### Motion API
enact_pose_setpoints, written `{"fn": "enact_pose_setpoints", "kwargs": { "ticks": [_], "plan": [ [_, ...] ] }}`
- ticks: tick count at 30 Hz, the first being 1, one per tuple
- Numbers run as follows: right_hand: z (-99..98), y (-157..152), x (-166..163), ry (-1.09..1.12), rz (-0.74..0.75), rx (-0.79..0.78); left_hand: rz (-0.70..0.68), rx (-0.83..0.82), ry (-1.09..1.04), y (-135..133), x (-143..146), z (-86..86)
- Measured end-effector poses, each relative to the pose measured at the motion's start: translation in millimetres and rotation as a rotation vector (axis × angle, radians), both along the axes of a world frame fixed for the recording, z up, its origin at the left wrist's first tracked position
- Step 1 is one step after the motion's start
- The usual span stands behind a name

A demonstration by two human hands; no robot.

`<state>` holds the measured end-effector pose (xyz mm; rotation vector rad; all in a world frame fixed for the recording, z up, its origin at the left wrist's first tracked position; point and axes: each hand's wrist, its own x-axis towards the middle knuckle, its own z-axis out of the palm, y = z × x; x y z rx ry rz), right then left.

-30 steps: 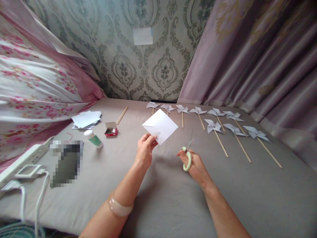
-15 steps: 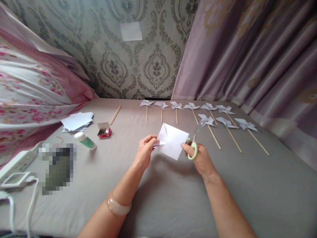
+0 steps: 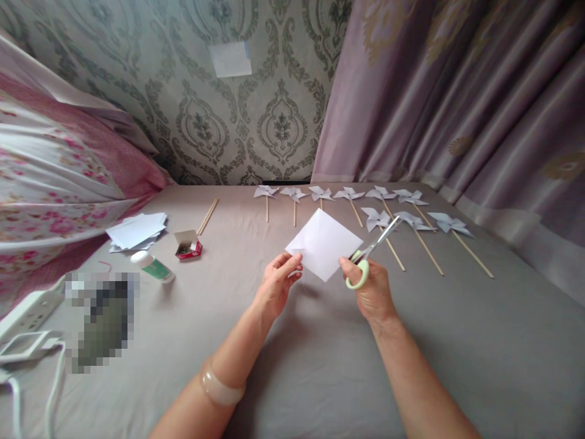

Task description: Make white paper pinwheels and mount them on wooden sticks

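Note:
A square white sheet of paper [image 3: 325,244] is held up above the grey cloth, one corner pointing away from me. My left hand [image 3: 280,281] pinches its left corner between thumb and fingers. At the opposite side, my right hand [image 3: 372,286] has the thumb on the paper's right edge and also holds scissors [image 3: 364,273] with pale green handles. The scissors' blades point up and to the right, off the paper, and look closed together. Behind the sheet, several white paper pinwheels [image 3: 377,221] on wooden sticks lie in two rows.
On the left lie a stack of white paper [image 3: 138,233], two wooden sticks [image 3: 208,216], an open red box [image 3: 187,246] of small items and a green-and-white glue bottle [image 3: 153,267]. A power strip [image 3: 30,312] with cables sits at the left edge, beside a blurred-out patch.
The paper has turned and flattened, its far corner now upright in view. The scissors have swung from pointing up to pointing right. My view has shifted slightly.

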<state>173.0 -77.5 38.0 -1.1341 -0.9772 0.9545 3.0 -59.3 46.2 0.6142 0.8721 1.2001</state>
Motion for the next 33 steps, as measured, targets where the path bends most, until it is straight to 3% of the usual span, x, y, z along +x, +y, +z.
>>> {"fn": "enact_pose_setpoints", "kwargs": {
  "ticks": [6, 15, 20, 22, 24, 28, 33],
  "plan": [
    [0.4, 1, -1, -0.036, -0.003, 0.018, -0.058, 0.098, 0.083, -8, 11, -3.7],
    [-7.6, 3, 1, -0.209, -0.051, 0.003, -0.025, 0.136, 0.141, -11, 16, -6.7],
    [2.7, 0, -1, -0.247, -0.066, -0.049, 0.037, 0.141, 0.144, -8, 13, -7.2],
    [9.3, -3, -3, -0.339, 0.025, -0.126, 0.09, 0.122, 0.106, -4, 8, -5.6],
    [13.1, -7, -6, -0.466, 0.205, -0.198, 0.149, 0.092, 0.042, 0, 2, -2.7],
    [7.8, -14, -18, -0.683, 0.523, -0.231, 0.242, 0.062, -0.045, 4, -8, 4.1],
    [-2.9, -19, -30, -0.769, 0.63, -0.168, 0.238, 0.056, -0.075, 2, -8, 7.5]
  ]
}}
